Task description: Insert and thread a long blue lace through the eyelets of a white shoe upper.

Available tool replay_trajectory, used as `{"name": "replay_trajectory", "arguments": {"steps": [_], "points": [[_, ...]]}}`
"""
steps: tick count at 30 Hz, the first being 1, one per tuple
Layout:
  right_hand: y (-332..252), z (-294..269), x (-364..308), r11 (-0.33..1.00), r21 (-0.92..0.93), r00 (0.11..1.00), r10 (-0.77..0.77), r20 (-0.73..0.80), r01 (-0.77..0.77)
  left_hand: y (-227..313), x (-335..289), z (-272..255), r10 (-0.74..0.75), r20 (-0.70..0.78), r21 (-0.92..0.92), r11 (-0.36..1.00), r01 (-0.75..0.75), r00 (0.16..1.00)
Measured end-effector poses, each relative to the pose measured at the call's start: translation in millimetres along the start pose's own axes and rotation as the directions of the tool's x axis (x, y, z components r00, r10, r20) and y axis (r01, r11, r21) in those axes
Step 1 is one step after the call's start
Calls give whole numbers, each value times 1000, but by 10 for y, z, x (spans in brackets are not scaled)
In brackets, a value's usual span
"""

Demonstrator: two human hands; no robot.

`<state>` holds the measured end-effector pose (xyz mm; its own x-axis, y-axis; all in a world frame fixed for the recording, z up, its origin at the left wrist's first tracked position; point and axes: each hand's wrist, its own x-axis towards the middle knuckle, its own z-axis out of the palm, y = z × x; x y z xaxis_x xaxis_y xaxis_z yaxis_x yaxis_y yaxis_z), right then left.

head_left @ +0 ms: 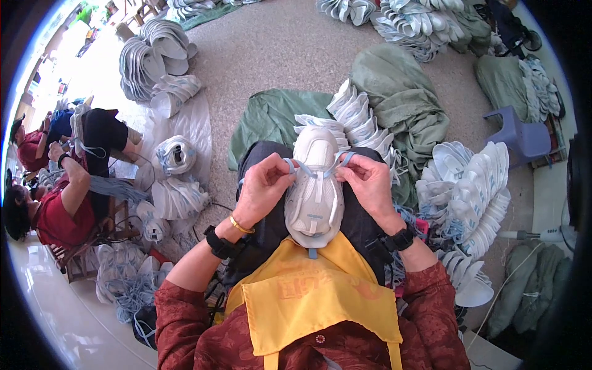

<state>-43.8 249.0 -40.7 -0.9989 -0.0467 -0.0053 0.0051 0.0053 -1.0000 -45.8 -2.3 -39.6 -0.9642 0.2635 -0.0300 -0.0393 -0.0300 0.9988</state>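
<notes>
A white shoe upper (pixel 314 206) rests on my lap between my knees, with its rounded toe end away from me. A light blue lace (pixel 316 174) crosses its middle. My left hand (pixel 266 185) pinches one side of the lace between thumb and fingers. On the other side, my right hand (pixel 368 185) pinches the lace the same way. Both hands are close to the upper's edges, and the lace stretches between them. Under the upper's near end lies my yellow apron (pixel 320 290).
Stacked white uppers (pixel 468 191) stand at my right, near a purple stool (pixel 521 135). Ahead are green sacks (pixel 401 92) and more uppers (pixel 361 117). At left, two people in red sit among piles of uppers (pixel 179 197) and blue laces (pixel 117 188).
</notes>
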Motion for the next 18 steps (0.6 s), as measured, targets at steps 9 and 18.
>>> {"name": "replay_trajectory", "arguments": {"steps": [9, 18], "points": [[-79, 56, 25, 970, -236, 997, -68, -22, 61, 37, 20, -4, -22, 24, -26, 999, 22, 999], [-167, 115, 11, 899, -404, 985, -170, 31, 168, -5, 69, 18, -12, 14, -82, 997, 13, 1000]]}}
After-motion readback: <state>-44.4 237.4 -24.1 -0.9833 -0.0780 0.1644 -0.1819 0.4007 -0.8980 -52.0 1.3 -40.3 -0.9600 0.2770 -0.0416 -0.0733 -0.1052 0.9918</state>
